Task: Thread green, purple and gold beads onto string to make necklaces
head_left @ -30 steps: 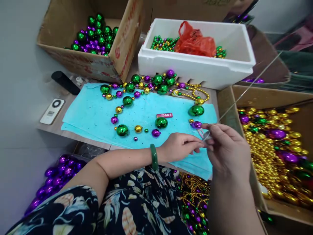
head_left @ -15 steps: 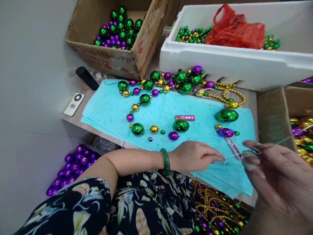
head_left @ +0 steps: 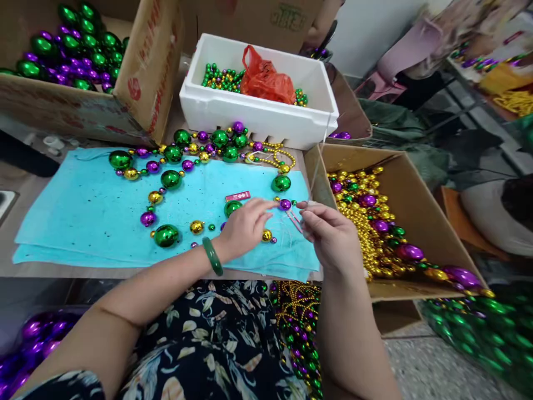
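Observation:
My right hand [head_left: 331,230] pinches a thin clear thread [head_left: 318,161], which runs upward from its fingertips. My left hand [head_left: 246,230], with a green bangle [head_left: 212,256] on the wrist, hovers above the blue cloth. Its fingers are stretched out, and the fingertips are close to a purple bead [head_left: 285,204]. Just behind that bead sits a large green bead [head_left: 281,183]. Between the hands lies a pink clip-like tool [head_left: 293,220], partly hidden by my right hand. A gold bead [head_left: 266,235] rests below my left fingers. Another green bead [head_left: 232,208] is partly covered by my left hand.
The blue cloth [head_left: 95,222] carries a strand of green, gold and purple beads [head_left: 170,179] and a small red packet [head_left: 237,196]. Behind stand a white foam box [head_left: 258,111] and a cardboard box [head_left: 145,72]. A carton [head_left: 433,222] of bead strands stands right.
The view has swung to the right, showing more of the carton. My left hand has moved away from the thread toward the purple bead. My right hand still pinches the thread.

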### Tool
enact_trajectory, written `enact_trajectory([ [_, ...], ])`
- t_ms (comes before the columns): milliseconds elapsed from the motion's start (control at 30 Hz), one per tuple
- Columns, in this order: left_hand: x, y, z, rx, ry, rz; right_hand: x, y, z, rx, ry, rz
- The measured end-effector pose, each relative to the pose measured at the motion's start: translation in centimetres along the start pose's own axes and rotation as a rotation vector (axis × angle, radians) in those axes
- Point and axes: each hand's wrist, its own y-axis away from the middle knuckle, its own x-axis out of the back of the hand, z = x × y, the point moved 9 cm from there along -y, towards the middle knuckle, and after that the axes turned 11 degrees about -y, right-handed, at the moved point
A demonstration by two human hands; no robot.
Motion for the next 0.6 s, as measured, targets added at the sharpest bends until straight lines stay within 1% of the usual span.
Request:
enact_trajectory([
  [33, 0.1, -1.0, 0.1, 0.005, 0.036, -0.016, -0.4, 0.1, -0.3, 0.014, 0.028, -0.029],
  [100, -0.8, -2.7, 0.5, 0.018, 0.147, -0.142, -1.2, 0.0, -0.9, 0.038, 0.071, -0.063],
  [167, -2.0, -3.8, 0.8, 0.043, 0.238, -0.259, -1.4, -0.2, -1.4, 0.052, 0.083, -0.057],
  [200, -2.3, -4.2, 0.8, 0.060, 0.263, -0.286, -1.4, -0.3, -1.6, 0.060, 0.078, -0.045],
  [367, -2.9, -4.4, 0.3, 0.134, 0.270, -0.285, -1.1, -0.8, -1.5, 0.090, 0.021, -0.020],
  [467, -2.3, -4.4, 0.1, 0.163, 0.218, -0.255, -1.1, -0.9, -1.0, 0.087, -0.023, -0.023],
  [600, -1.3, -4.6, 0.1, 0.175, 0.120, -0.184, -0.9, -0.9, -0.8, 0.077, -0.130, -0.016],
])
